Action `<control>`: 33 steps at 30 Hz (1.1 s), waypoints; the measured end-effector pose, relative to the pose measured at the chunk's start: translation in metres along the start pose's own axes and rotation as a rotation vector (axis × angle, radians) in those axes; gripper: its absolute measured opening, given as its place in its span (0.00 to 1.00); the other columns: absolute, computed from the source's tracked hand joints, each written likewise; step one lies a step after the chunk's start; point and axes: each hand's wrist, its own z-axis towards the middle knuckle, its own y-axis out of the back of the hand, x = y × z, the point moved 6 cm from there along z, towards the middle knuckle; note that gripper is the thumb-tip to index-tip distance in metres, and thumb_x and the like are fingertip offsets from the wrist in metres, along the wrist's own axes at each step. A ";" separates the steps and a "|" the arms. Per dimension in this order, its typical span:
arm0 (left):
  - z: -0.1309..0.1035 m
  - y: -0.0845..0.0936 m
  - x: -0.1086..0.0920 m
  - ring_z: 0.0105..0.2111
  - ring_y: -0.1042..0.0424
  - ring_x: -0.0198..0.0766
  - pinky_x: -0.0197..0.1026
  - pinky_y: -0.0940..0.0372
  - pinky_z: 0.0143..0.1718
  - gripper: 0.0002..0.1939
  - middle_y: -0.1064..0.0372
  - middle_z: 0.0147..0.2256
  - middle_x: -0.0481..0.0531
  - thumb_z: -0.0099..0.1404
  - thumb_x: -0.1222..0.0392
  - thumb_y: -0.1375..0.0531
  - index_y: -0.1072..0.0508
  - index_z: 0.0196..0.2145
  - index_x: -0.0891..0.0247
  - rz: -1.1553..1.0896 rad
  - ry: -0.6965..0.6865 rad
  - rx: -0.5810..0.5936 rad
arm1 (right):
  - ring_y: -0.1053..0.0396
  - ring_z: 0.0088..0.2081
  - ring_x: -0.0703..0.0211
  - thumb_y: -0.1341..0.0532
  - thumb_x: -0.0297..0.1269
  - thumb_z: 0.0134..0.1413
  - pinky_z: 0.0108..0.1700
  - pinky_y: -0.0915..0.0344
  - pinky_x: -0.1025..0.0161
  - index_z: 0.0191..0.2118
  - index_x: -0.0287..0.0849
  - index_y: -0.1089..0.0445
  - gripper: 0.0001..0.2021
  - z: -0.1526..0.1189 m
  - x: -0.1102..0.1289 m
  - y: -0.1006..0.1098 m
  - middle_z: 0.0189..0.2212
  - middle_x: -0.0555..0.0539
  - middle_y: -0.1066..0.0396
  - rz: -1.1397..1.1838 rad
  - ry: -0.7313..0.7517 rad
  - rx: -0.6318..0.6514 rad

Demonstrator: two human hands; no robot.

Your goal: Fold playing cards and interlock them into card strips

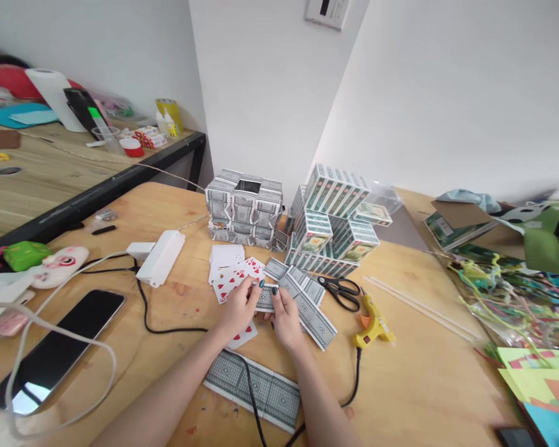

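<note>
A playing card (264, 300) with a patterned grey-green back is pinched between my two hands, at the middle of the table. My left hand (240, 303) grips its left side, thumb on top. On the right side, my right hand (285, 313) holds it the same way; some fingers are hidden underneath. Loose face-up cards (228, 282) lie just beyond my left hand, and another face-up card (243, 335) shows below the hands. Strips of joined cards (311, 313) lie beside my right hand. A longer card strip (256, 385) rests under my forearms, crossed by a black cord.
Behind stand a structure built from cards (245, 211) and stacked card boxes (330, 223). Right of my hands lie black scissors (342, 292), a yellow glue gun (371, 326) and clear glue sticks (422, 308). A phone (58, 351), cables and a white power strip (161, 257) occupy the left.
</note>
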 end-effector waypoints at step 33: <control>0.008 0.045 0.007 0.42 0.42 0.53 0.53 0.47 0.41 0.27 0.41 0.44 0.58 0.53 0.51 0.43 0.38 0.51 0.57 0.787 -0.030 -0.102 | 0.46 0.14 0.64 0.49 0.42 0.51 0.21 0.49 0.68 0.53 0.37 0.38 0.24 -0.010 0.017 0.020 0.11 0.58 0.47 -0.679 0.140 -0.445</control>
